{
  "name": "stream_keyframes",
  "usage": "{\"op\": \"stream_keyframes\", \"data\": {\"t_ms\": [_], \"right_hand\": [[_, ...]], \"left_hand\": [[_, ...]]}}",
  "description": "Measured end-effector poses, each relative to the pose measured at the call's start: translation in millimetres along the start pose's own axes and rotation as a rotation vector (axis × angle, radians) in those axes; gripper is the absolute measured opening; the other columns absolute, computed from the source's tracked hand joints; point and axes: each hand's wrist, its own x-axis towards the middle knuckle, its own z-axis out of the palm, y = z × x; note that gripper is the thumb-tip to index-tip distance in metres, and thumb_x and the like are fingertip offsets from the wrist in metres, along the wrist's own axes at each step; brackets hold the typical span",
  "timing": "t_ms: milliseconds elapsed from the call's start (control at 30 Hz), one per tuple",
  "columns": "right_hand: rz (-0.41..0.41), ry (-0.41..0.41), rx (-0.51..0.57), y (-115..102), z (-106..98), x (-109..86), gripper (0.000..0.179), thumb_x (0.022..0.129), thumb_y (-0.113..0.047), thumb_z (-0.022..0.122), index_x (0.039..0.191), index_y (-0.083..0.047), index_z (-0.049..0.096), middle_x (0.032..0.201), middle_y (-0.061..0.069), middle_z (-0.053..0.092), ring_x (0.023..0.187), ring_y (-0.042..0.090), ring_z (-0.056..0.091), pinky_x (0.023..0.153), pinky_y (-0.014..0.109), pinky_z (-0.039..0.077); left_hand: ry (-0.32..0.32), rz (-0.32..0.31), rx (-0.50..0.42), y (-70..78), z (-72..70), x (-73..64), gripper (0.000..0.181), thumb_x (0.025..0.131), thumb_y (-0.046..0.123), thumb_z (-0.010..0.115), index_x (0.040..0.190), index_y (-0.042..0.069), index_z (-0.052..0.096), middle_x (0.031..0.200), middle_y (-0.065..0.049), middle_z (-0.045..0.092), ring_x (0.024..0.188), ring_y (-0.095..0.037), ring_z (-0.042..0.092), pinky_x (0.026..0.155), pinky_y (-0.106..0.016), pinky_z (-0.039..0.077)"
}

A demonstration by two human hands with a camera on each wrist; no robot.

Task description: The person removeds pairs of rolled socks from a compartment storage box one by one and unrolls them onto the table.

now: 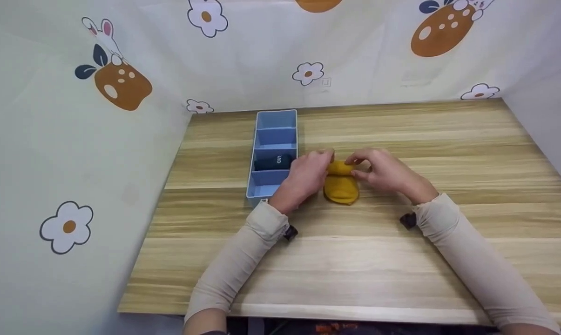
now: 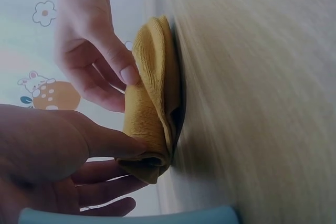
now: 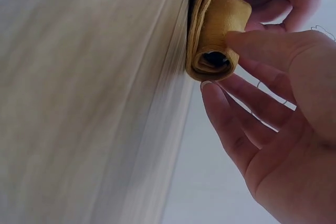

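A mustard-yellow knit sock (image 1: 341, 189) lies on the table, its far part rolled up and its rounded near end flat. In the right wrist view the roll (image 3: 216, 30) shows a spiral of layers around a dark hollow. My left hand (image 1: 307, 173) pinches the roll's left end between thumb and fingers. At the other end my right hand (image 1: 383, 171) grips it, thumb on the near side and fingers beyond. Both hands also show in the left wrist view, where the left thumb presses on the sock (image 2: 147, 114).
Left of the sock stands a blue divided box (image 1: 276, 119), its compartments in a row. One compartment holds a dark rolled cloth (image 1: 267, 162) with pale lettering; my left hand partly covers the box's near right side. Patterned sheeting (image 1: 257, 65) borders the wooden table (image 1: 354, 270).
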Motion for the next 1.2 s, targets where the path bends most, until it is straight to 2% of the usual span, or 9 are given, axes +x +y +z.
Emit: {"op": "stream_keyframes", "data": {"t_ms": [200, 433, 600, 733, 1000, 1200], "right_hand": [[-0.034, 0.005, 0.018, 2, -1, 4.9, 0.025, 0.099, 0.0, 0.073, 0.123, -0.003, 0.079, 0.133, 0.017, 0.075, 0.128, 0.039, 0.069, 0.095, 0.055, 0.063], [-0.048, 0.026, -0.001, 8, -3, 8.8, 0.024, 0.1, -0.002, 0.073, 0.123, -0.004, 0.079, 0.121, 0.015, 0.08, 0.113, 0.033, 0.077, 0.09, 0.052, 0.064], [-0.058, 0.034, 0.007, 9, -5, 9.5, 0.022, 0.099, 0.0, 0.073, 0.12, -0.006, 0.078, 0.119, 0.012, 0.081, 0.113, 0.032, 0.076, 0.095, 0.053, 0.063], [-0.037, 0.031, 0.001, 7, -5, 9.7, 0.017, 0.1, -0.002, 0.072, 0.115, -0.006, 0.079, 0.117, 0.012, 0.081, 0.113, 0.031, 0.076, 0.094, 0.053, 0.063], [-0.009, 0.035, -0.023, 5, -2, 11.8, 0.022, 0.095, -0.007, 0.081, 0.116, -0.001, 0.077, 0.119, 0.016, 0.079, 0.108, 0.034, 0.074, 0.093, 0.051, 0.062], [-0.026, 0.057, -0.018, 8, -1, 17.2, 0.019, 0.094, -0.002, 0.08, 0.113, -0.001, 0.076, 0.114, 0.016, 0.076, 0.107, 0.035, 0.072, 0.095, 0.052, 0.06]], "left_hand": [[0.0, -0.018, 0.026, 0.0, 1.9, 2.4, 0.017, 0.106, 0.01, 0.065, 0.123, 0.013, 0.067, 0.11, -0.01, 0.077, 0.094, -0.029, 0.077, 0.081, -0.044, 0.066], [0.037, 0.012, 0.115, 3.1, 4.7, 7.1, 0.022, 0.104, 0.007, 0.067, 0.125, 0.008, 0.073, 0.121, -0.009, 0.07, 0.099, -0.029, 0.075, 0.084, -0.042, 0.066], [0.041, 0.018, 0.06, 3.0, 4.0, 9.6, 0.024, 0.106, 0.003, 0.063, 0.126, 0.011, 0.073, 0.116, -0.01, 0.074, 0.099, -0.029, 0.076, 0.085, -0.043, 0.066], [0.055, 0.002, 0.01, 2.4, 1.0, 11.4, 0.027, 0.104, 0.0, 0.062, 0.125, 0.015, 0.073, 0.114, -0.01, 0.079, 0.097, -0.03, 0.078, 0.08, -0.046, 0.066], [0.047, 0.009, 0.137, 9.7, -3.7, 18.2, 0.019, 0.102, 0.007, 0.069, 0.118, 0.01, 0.079, 0.113, -0.008, 0.074, 0.102, -0.026, 0.074, 0.085, -0.041, 0.066], [0.058, -0.006, 0.111, 13.7, -5.9, 25.9, 0.019, 0.1, 0.008, 0.072, 0.117, 0.014, 0.079, 0.115, -0.007, 0.073, 0.102, -0.026, 0.074, 0.083, -0.042, 0.066]]}}
